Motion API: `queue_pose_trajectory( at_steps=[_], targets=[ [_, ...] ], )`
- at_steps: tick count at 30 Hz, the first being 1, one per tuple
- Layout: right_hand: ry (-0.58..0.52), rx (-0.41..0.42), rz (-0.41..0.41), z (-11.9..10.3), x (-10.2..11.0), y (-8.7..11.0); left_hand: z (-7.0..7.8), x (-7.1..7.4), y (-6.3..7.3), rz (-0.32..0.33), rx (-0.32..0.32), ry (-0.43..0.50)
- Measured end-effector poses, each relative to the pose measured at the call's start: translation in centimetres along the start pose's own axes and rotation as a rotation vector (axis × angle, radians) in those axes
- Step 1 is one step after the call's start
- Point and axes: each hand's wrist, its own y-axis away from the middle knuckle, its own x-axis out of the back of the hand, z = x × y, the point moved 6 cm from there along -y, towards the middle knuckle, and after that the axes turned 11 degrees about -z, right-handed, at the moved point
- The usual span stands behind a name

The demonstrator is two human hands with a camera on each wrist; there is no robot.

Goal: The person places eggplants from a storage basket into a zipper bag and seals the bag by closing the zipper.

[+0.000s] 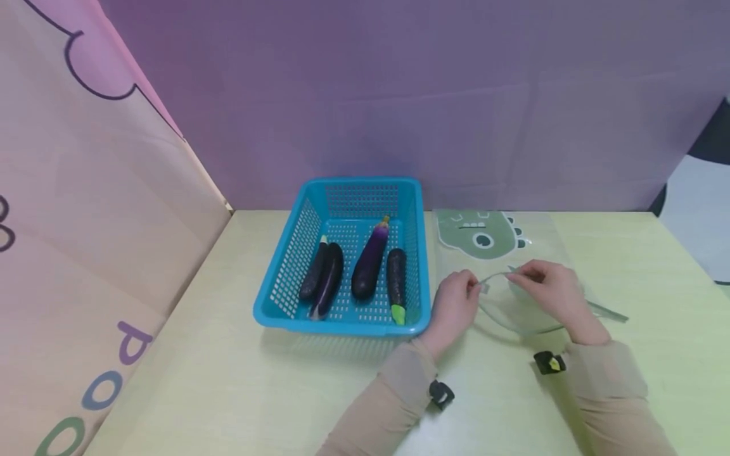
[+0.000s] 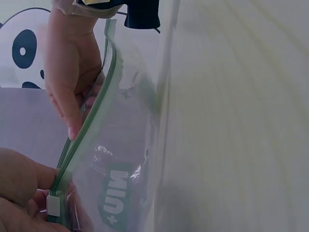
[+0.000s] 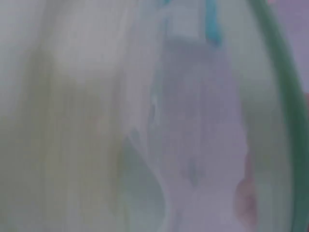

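left hand (image 1: 453, 307) and right hand (image 1: 550, 294) pinch the gaping zip bag (image 1: 489, 244) by its rim | bag reaches bench (image 1: 199, 354) back edge, just right of blue basket (image 1: 342, 327) | pale surface spans basket to left edge | purple backdrop (image 1: 399, 101) behind, printed panel (image 1: 85, 190) leftward

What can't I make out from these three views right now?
Left wrist: part of the left hand, cut off by the left edge.
Right wrist: the green print on the clear bag, too blurred to make out.
Right wrist: the right hand's grip, blurred or out of frame; I can't tell which.
Head: undersides of the eggplants, hidden by their own bodies.
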Motion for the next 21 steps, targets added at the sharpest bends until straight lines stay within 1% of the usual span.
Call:
queue_pose_trajectory(
  at_steps=[5,9,13,17,21],
  targets=[
    [0.100,-0.054,-0.056,1.8,1.3,1.0,-0.1,0.2,0.0,0.031,0.012,-0.012],
    [0.157,-0.084,-0.087,3.2,2.5,1.9,-0.1,0.1,0.1,0.033,0.028,-0.007],
    [0.192,-0.146,-0.121,4.5,3.3,2.4,-0.2,0.1,0.0,0.037,0.034,-0.008],
    [0.181,-0.196,-0.127,5.4,3.5,2.6,-0.2,0.1,0.1,0.042,0.035,-0.011],
    [0.123,-0.218,-0.114,5.8,3.3,2.4,-0.1,0.2,0.1,0.044,0.033,-0.019]
  ],
)
